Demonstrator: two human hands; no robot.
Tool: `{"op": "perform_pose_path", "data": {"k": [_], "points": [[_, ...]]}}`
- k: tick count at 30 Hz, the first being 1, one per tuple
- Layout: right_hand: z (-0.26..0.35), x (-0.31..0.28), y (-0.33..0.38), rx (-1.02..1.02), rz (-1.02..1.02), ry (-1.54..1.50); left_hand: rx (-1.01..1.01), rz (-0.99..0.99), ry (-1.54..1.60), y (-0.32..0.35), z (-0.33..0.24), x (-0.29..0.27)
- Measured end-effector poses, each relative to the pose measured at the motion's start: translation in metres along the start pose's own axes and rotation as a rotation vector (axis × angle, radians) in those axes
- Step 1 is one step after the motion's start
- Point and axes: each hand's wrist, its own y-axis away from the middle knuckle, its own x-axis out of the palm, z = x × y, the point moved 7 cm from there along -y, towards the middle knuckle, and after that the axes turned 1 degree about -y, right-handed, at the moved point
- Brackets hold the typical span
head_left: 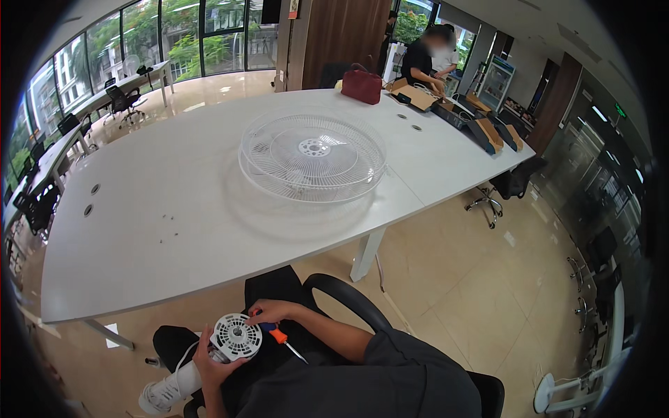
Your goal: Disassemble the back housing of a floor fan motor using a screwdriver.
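Seated in a black office chair (362, 306) on a tan tiled floor (474, 279), just near of a large white table (174, 230) filling the middle of the view. On that table, right of centre: two white round fan grilles (312, 157), stacked, wire ribs fanning from a hub. Left of the grilles, a scatter of small dark screws (166, 221), well apart from them. At the far edge: a dark red handbag (361, 85); to its right, open cardboard boxes (418, 96), with another person (425, 59) in dark clothes bent over them. More desks and chairs far left, along tall windows (174, 35).

Near, low in the view, on the lap: a white fan motor housing (235, 337), round vented face up, with a white stem running down to the left. Left hand (211, 362) wrapped around the stem just under the round head, fingers closed on it. Right hand (273, 311) resting at the upper right rim of the housing, fingers curled around the handle of an orange-and-blue screwdriver (280, 337), metal shaft pointing down and right across the dark trousers.
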Motion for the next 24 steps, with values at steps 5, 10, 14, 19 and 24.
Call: {"op": "perform_pose_path", "data": {"k": [5, 10, 14, 19, 24], "points": [[-0.001, 0.009, 0.000, 0.014, 0.058, -0.037, 0.046, 0.046, -0.125, 0.005, -0.006, -0.009], [0.006, 0.002, 0.002, 0.067, -0.030, -0.067, 0.025, 0.018, -0.079, 0.004, -0.002, -0.008], [-0.002, -0.011, 0.007, 0.113, -0.072, -0.133, 0.029, 0.028, -0.134, -0.009, -0.012, 0.001], [0.004, -0.006, 0.005, 0.127, -0.026, -0.088, 0.032, 0.025, -0.179, -0.005, -0.009, -0.001], [0.000, 0.001, 0.003, 0.139, -0.018, -0.093, 0.022, 0.055, -0.200, -0.001, -0.006, -0.007]]}}
